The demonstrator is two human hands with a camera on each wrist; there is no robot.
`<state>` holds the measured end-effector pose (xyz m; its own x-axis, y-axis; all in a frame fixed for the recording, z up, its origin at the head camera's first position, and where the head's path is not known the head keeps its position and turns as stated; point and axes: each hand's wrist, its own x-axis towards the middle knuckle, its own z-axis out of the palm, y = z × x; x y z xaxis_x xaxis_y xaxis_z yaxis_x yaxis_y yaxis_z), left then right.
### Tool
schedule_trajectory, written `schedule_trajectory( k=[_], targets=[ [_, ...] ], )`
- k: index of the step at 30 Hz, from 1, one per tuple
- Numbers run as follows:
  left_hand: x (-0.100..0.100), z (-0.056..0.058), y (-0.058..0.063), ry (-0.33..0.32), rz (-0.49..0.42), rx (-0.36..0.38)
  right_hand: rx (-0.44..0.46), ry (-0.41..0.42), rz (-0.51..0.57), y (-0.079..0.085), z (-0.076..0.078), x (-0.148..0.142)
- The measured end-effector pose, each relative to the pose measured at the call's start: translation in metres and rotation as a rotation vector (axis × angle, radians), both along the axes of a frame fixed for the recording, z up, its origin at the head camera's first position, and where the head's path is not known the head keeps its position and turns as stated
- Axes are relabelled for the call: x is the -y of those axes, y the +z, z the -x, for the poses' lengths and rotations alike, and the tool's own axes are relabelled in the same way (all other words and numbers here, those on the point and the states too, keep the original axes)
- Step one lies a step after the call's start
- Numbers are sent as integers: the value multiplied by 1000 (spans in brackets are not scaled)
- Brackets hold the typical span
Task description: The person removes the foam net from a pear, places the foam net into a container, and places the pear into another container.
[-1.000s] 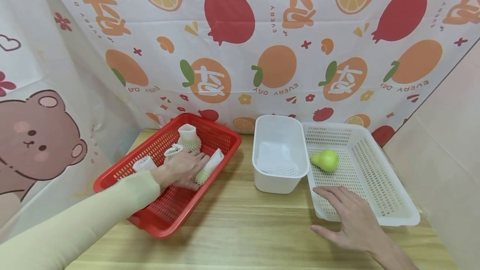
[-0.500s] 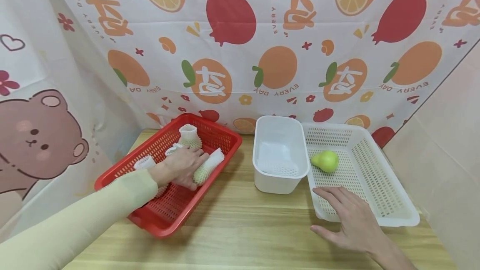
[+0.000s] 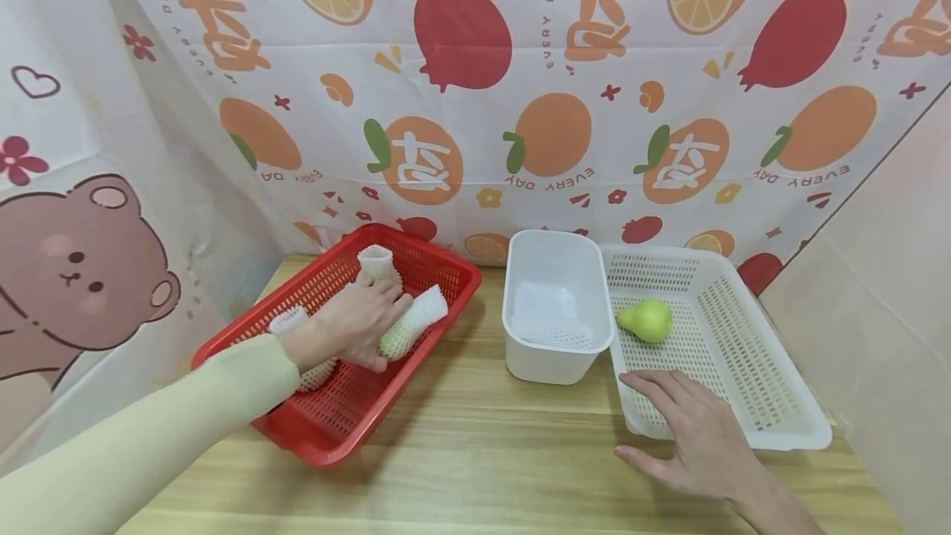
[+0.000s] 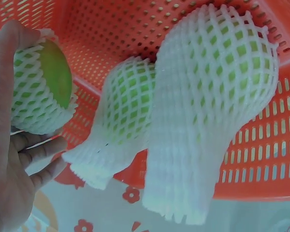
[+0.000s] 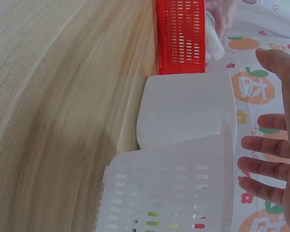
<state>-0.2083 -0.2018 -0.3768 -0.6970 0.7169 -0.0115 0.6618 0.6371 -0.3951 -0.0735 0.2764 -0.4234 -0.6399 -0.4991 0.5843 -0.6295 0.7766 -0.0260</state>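
Observation:
In the red basket (image 3: 334, 436), my left hand (image 3: 357, 320) holds a green fruit in a white foam net (image 4: 31, 92). The left wrist view shows the thumb over its top and the fingers below; part of the green skin is bare. Beside it lie a smaller netted fruit (image 4: 130, 101) and a larger one (image 4: 222, 72), their net ends bunched. Another netted fruit (image 3: 315, 374) sits under my wrist. My right hand (image 3: 694, 436) hovers with spread fingers at the near left edge of the white basket (image 3: 787, 386), holding nothing. A bare green pear (image 3: 646, 320) lies inside that basket.
A deep white bin (image 3: 553, 295) stands between the two baskets, touching the white one. An empty-looking foam net (image 3: 553, 337) shows at its bottom. All stand on a wooden table (image 3: 475, 452) before a fruit-print curtain (image 3: 475, 139).
My left hand has shifted slightly up within the red basket, now covering the net end that showed beyond it. More of the fruit under the wrist shows. My right hand stays still.

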Motion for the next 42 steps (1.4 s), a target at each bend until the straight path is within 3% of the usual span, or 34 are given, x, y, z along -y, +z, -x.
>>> schedule_trajectory(
  k=[7,12,18,25,32,42],
  targets=[
    [-3,-4,21,-46,4,-111,-5,2,4,1,0,0],
    [-9,-12,36,-34,-37,-113,-43,29,24,2,1,2],
    [-18,-28,45,-28,-75,-103,-90,54,42,3,3,3],
    [-30,-45,49,-45,-108,-140,-90,53,44,3,3,3],
    [-41,-59,52,-24,-123,-49,-48,42,34,3,1,4],
    [-50,-74,41,-48,-196,-60,-43,44,31,1,1,6]
  ],
)
